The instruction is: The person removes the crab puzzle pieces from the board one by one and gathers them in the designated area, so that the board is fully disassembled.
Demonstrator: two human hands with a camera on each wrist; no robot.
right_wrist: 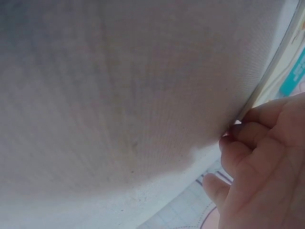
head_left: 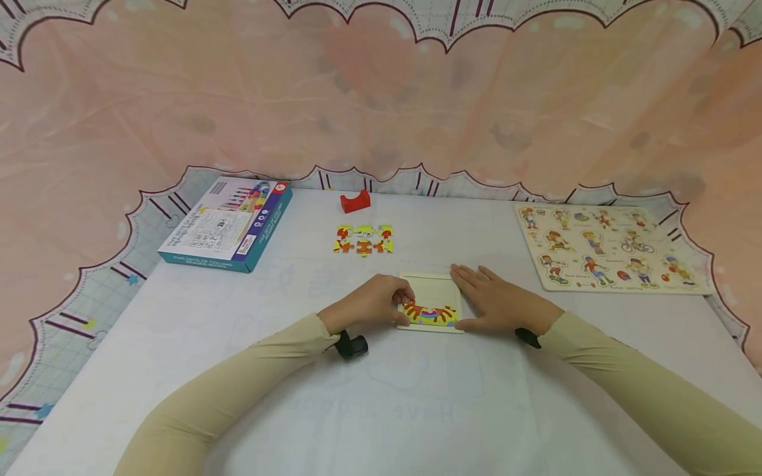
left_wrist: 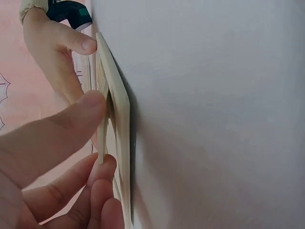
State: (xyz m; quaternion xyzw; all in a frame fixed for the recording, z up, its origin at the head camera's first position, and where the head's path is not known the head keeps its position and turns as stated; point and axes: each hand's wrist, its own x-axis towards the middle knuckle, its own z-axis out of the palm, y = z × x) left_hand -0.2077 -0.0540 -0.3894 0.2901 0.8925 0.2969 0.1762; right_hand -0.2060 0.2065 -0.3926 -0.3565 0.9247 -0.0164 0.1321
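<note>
A shallow wooden puzzle tray lies on the table, with colourful jigsaw pieces across its near part. My left hand is at the tray's left side and pinches a thin puzzle piece between thumb and fingers, tilted against the tray. Its printed face is mostly hidden by the fingers. At the tray's right edge rests my right hand, fingers stretched along the frame and thumb near the lower right corner. Beyond the tray, several yellow and red puzzle pieces sit grouped together.
At the back left lies a boxed set with a teal side. A red curved block stands behind the loose pieces. A wooden picture board lies at the right. A patterned curtain hangs behind the table.
</note>
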